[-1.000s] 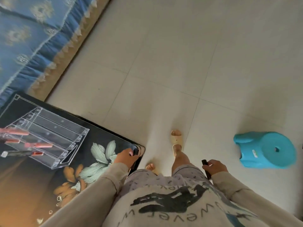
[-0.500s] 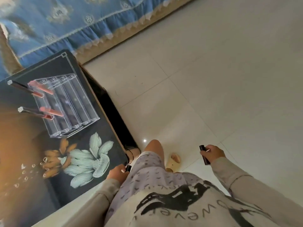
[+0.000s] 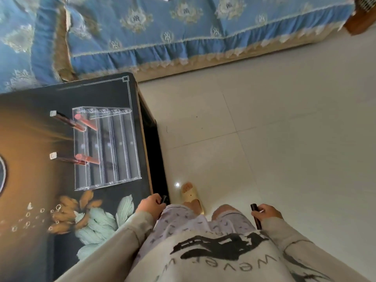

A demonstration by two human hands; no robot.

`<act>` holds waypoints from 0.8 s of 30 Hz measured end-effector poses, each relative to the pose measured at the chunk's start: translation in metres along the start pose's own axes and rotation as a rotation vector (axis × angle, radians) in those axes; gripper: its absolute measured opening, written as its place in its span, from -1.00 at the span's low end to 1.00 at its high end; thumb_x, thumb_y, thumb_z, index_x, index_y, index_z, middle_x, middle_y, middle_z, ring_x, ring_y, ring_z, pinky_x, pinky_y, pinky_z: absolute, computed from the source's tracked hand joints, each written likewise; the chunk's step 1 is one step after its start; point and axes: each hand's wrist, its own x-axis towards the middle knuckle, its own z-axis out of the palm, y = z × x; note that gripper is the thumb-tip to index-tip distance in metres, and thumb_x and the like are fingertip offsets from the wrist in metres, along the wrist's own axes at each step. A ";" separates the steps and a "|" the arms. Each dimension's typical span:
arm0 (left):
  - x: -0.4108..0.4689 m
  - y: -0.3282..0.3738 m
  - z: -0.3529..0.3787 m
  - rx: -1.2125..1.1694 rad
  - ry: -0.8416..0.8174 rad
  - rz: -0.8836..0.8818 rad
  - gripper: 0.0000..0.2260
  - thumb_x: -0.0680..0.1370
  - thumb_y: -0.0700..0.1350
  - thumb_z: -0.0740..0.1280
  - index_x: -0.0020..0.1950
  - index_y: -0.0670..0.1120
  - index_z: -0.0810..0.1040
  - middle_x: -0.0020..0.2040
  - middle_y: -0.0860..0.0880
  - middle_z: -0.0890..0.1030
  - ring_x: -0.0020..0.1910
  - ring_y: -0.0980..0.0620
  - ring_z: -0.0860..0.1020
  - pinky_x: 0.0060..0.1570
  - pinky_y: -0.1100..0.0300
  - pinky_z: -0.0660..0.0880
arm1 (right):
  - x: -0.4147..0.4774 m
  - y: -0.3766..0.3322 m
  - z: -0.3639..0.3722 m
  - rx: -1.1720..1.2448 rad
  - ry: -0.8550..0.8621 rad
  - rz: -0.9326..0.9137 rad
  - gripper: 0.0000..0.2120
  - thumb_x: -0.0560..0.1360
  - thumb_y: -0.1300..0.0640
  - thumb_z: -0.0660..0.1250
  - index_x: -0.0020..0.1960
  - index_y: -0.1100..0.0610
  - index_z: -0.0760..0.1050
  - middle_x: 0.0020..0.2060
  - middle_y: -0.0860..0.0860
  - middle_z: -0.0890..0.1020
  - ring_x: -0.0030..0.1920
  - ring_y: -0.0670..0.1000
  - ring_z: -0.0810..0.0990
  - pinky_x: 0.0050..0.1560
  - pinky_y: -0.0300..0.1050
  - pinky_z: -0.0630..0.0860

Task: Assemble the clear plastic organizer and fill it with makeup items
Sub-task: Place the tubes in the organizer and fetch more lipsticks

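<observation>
The only readable lettering was on the front of the person's pale sweatshirt (image 3: 203, 267). It was printed in dark grey beside a black graphic, and "weve" could be made out. The rest was folded or cut off.

Blue sofa (image 3: 183, 27), floral table (image 3: 30, 129), tiled floor (image 3: 284, 119)

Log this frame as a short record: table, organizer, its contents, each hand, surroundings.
table: dark flower-print table
organizer: clear plastic organizer on the table, near its right edge
contents: pink tubes and dark tubes with pale caps slant out of the left compartments
left hand: holds a small dark item by the table corner
right hand: grips a dark slim tube
surroundings: blue sofa cover, pale tiled floor, beige slipper
</observation>
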 end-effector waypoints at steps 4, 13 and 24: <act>0.022 0.033 -0.052 -0.130 0.119 0.021 -0.76 0.50 -0.09 0.29 0.10 -0.18 0.51 0.08 -0.19 0.62 0.08 -0.15 0.56 -0.04 0.17 0.44 | 0.018 -0.047 -0.024 -0.028 0.036 -0.016 -0.77 0.48 0.21 0.32 0.07 0.33 0.54 0.04 0.25 0.63 0.06 0.22 0.58 0.01 -0.10 0.46; 0.048 0.046 -0.096 -0.435 0.230 -0.132 -0.74 0.50 -0.10 0.31 0.14 -0.19 0.51 0.11 -0.18 0.63 0.12 -0.16 0.55 0.05 0.16 0.44 | 0.069 -0.161 -0.069 -0.301 -0.035 -0.236 -0.76 0.48 0.21 0.30 0.08 0.32 0.54 0.04 0.24 0.64 0.03 0.20 0.58 0.05 -0.06 0.48; 0.029 0.082 -0.035 -0.917 0.226 -0.658 -0.74 0.51 -0.11 0.29 0.16 -0.15 0.52 0.14 -0.17 0.61 0.11 -0.12 0.56 -0.02 0.22 0.41 | 0.158 -0.374 -0.128 -0.837 -0.115 -0.594 -0.75 0.48 0.20 0.31 0.11 0.30 0.55 0.05 0.22 0.65 0.06 0.18 0.61 0.04 -0.09 0.49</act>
